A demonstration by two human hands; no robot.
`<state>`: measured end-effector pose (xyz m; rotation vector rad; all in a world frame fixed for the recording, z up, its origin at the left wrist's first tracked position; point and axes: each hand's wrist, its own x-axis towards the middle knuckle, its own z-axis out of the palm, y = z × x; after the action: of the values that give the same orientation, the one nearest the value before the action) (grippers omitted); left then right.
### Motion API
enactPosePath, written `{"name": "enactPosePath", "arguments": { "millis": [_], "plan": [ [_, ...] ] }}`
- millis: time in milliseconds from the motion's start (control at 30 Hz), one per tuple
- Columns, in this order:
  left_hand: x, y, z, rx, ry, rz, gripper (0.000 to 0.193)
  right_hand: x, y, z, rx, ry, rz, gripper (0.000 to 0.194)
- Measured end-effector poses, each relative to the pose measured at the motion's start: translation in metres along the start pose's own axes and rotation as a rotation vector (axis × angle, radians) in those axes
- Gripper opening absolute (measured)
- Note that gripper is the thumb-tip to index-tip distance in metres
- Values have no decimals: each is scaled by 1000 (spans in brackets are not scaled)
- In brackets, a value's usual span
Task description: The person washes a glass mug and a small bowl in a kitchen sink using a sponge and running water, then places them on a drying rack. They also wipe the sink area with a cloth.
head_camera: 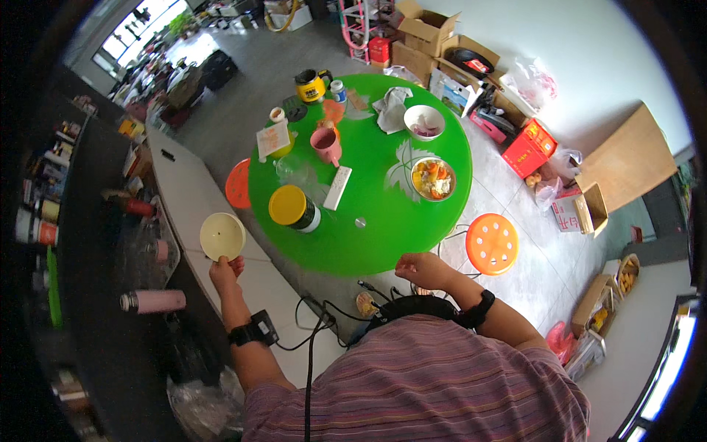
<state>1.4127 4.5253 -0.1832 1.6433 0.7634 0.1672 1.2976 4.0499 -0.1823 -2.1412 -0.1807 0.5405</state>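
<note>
My left hand (226,272) grips the rim of a cream-coloured bowl (222,236), which is held out left of the round green table (359,251). Only small dark specks show inside the bowl. My right hand (415,269) hangs at the table's near edge with fingers curled; I see nothing in it. On the table are a yellow-lidded jar (288,205), a white power strip (337,188), a pink mug (326,145), a bowl of cut food (433,178), a white bowl with purplish pieces (424,122) and a crumpled grey cloth (393,109).
An orange stool (492,244) stands right of the table, a red one (237,183) to its left. A white cabinet (185,190) runs along the left, with a pink flask (153,301) beside it. Black cables (326,317) hang before my body. Cardboard boxes (426,29) line the wall.
</note>
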Motion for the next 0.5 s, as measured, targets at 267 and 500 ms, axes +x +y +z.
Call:
{"name": "enactPosePath", "arguments": {
  "millis": [267,500],
  "plan": [
    [-197,40,23,127,-313,-35,23,-31,39,-78,168,-86,-112,22],
    [-268,27,152,201,-783,-134,24,-70,53,-109,597,-273,-78,39]
  ]
}}
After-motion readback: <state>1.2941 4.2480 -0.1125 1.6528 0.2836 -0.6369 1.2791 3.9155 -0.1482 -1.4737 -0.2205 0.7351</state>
